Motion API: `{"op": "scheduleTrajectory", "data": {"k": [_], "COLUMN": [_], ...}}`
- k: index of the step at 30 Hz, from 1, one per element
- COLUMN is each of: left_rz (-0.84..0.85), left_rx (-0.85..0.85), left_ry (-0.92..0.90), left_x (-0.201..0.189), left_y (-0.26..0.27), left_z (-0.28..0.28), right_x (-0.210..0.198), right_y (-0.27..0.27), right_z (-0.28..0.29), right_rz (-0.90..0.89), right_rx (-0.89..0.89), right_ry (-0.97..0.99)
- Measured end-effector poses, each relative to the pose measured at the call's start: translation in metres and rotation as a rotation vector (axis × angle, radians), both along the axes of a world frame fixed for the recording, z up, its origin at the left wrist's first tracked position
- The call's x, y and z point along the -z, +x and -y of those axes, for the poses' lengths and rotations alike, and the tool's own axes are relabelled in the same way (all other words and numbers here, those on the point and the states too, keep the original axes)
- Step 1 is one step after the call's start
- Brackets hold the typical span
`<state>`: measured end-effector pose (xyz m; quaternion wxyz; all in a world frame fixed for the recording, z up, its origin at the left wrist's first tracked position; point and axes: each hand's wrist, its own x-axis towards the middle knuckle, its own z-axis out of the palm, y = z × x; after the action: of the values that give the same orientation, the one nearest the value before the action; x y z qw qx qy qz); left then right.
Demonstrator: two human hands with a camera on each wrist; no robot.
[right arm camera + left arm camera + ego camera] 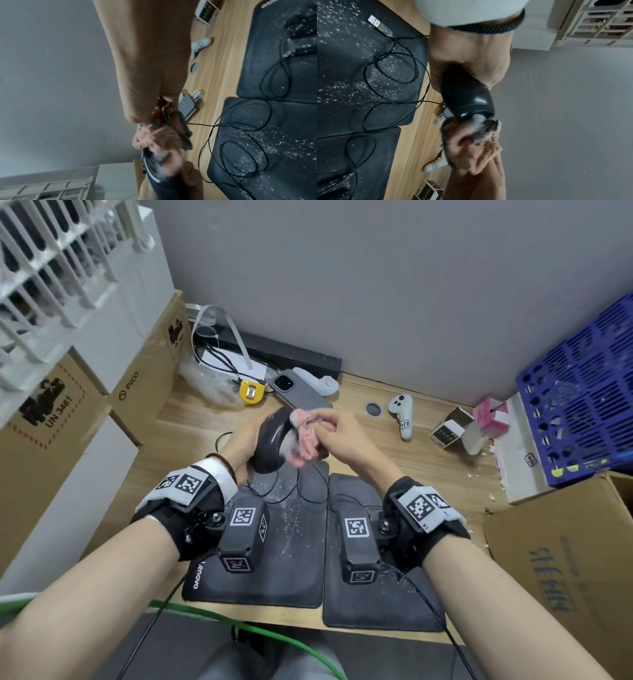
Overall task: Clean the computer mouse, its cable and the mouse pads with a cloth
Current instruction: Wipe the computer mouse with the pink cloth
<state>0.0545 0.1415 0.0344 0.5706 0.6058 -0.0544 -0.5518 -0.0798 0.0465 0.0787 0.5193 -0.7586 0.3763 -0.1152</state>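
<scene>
My left hand [245, 445] grips a black computer mouse [272, 441] lifted above the desk, also seen as the mouse [467, 100] in the left wrist view. My right hand [334, 433] holds a bunched pink cloth [305, 436] pressed against the mouse's side; the cloth [157, 140] is blurred in the right wrist view. The mouse's thin black cable [291, 491] hangs down and loops over two black mouse pads, the left pad [274, 577] and the right pad [373, 607]. White crumbs speckle the left pad. The cable's USB plug [380, 26] lies on it.
A phone [298, 392], a yellow tape measure [251, 392] and white controllers [401, 414] lie at the desk's back. Small boxes [448, 429] and a blue crate [582, 412] stand right. Cardboard boxes [144, 381] flank the left; another cardboard box [565, 559] sits near right.
</scene>
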Motion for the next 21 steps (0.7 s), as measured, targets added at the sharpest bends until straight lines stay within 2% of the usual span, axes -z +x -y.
{"op": "scheduleTrajectory", "data": {"k": [2, 5, 7, 10, 12, 15, 21], "left_rz": [-0.004, -0.023, -0.005, 0.013, 0.044, 0.076, 0.083], "left_rx": [-0.044, -0.073, -0.084, -0.072, -0.068, -0.102, -0.127], "left_ry": [0.018, 0.030, 0.034, 0.047, 0.037, 0.042, 0.094], "left_x": [0.001, 0.006, 0.006, 0.006, 0.005, 0.002, 0.009], "left_y": [0.001, 0.000, -0.004, -0.010, -0.014, -0.017, -0.018], "left_z": [-0.002, -0.003, -0.001, 0.001, 0.001, 0.002, 0.003], "right_x": [0.002, 0.010, 0.008, 0.004, 0.011, 0.021, 0.018], "right_y": [-0.003, -0.001, 0.004, 0.020, 0.030, 0.034, 0.026], "right_z": [0.004, 0.012, 0.013, 0.001, -0.006, -0.011, -0.021], "right_rz": [-0.039, -0.010, 0.017, 0.055, 0.033, 0.026, 0.048], "right_rx": [0.001, 0.283, 0.348, 0.246, 0.176, 0.194, 0.235], "right_ry": [0.019, -0.020, -0.023, 0.104, 0.079, 0.031, -0.030]}}
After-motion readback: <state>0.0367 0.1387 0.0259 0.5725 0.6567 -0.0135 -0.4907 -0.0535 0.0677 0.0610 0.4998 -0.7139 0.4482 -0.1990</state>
